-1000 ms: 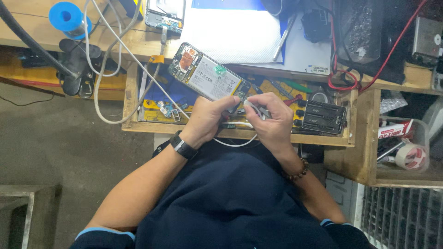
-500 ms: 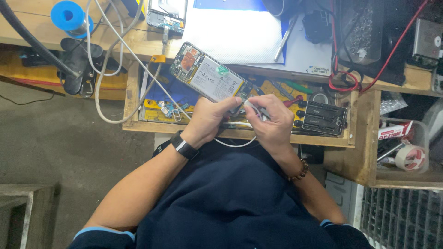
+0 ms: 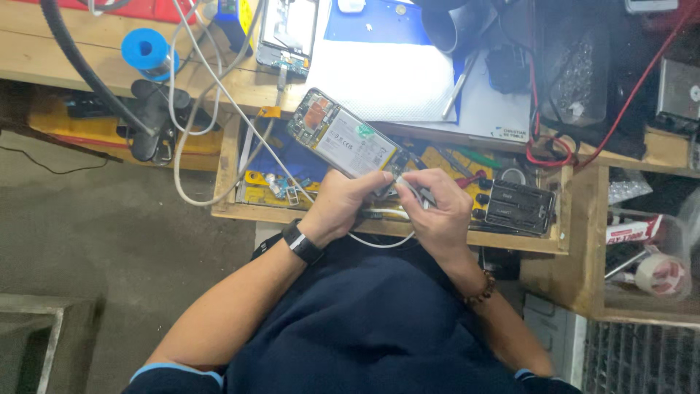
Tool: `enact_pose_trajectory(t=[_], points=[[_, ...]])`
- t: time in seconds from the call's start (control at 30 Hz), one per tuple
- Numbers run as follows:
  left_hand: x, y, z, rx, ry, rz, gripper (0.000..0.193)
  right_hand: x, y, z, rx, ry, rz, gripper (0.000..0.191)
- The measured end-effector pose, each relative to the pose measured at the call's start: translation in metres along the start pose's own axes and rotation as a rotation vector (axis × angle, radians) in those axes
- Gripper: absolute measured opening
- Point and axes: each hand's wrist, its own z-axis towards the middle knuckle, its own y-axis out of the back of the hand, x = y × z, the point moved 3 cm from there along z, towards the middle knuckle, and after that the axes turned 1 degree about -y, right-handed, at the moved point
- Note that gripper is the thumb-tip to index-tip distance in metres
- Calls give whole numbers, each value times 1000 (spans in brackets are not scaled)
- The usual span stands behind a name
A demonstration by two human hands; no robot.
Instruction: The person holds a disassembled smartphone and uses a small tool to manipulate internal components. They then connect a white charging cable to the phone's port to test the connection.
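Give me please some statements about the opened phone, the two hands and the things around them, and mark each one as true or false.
1. The left hand holds the opened phone by its lower end. True.
2. The phone lies closed, with its screen up. False: its back is off, and the battery and circuit board show.
3. The right hand holds a thin metal tool at the phone's lower end. True.
4. The blue spool sits in the open drawer. False: it stands on the wooden bench top, far left.
5. A black band is on the left wrist. True.
6. The right wrist is bare. False: it wears a beaded bracelet.
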Motion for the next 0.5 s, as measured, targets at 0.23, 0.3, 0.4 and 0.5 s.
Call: enact_pose_trajectory(t=[0.23, 0.3, 0.4, 0.5], points=[[3, 2, -1, 2, 21, 36, 24, -2, 0, -1, 10, -9, 20, 13], [3, 3, -1, 7, 26, 35, 24, -1, 1, -1, 11, -7, 7, 13], [3, 4, -2, 11, 34, 28, 25, 1, 1, 0, 12, -7, -2, 12], [3, 4, -2, 24, 40, 9, 26, 3, 2, 1, 24, -6, 20, 13]])
